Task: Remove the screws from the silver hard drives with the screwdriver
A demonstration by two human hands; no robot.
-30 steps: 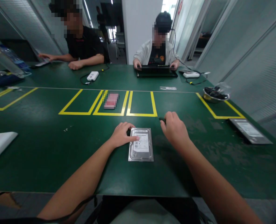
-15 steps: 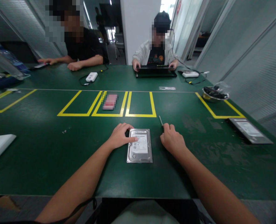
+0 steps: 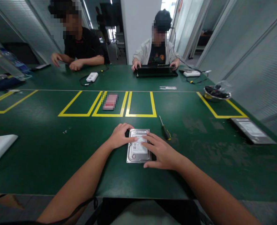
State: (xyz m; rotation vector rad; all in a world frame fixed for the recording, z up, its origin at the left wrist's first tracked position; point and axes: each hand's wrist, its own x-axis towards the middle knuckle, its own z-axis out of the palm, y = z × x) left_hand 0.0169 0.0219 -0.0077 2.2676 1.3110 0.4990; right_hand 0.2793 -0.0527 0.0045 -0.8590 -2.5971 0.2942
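The hard drive (image 3: 138, 157) lies flat on the green table (image 3: 119, 182) in front of you, label up. Your left hand (image 3: 120, 136) has hold of the hard drive's far left corner, thumb on top and the other fingers bent by the edge. Your right hand (image 3: 163, 152) is open, with its fingers spread over the hard drive's right side and its thumb by the near right corner. I can't tell if those fingers press down.

A screwdriver (image 3: 166, 132) lies just right of the hard drive's far end, its tip pointing away from you. Another drive (image 3: 251, 128) lies well to the hard drive's right. Past the hard drive, a bit left, a blurry pink thing (image 3: 110, 102) sits inside yellow tape (image 3: 108, 115). Farther past it, a person (image 3: 157, 54) holds a dark flat thing (image 3: 156, 71).
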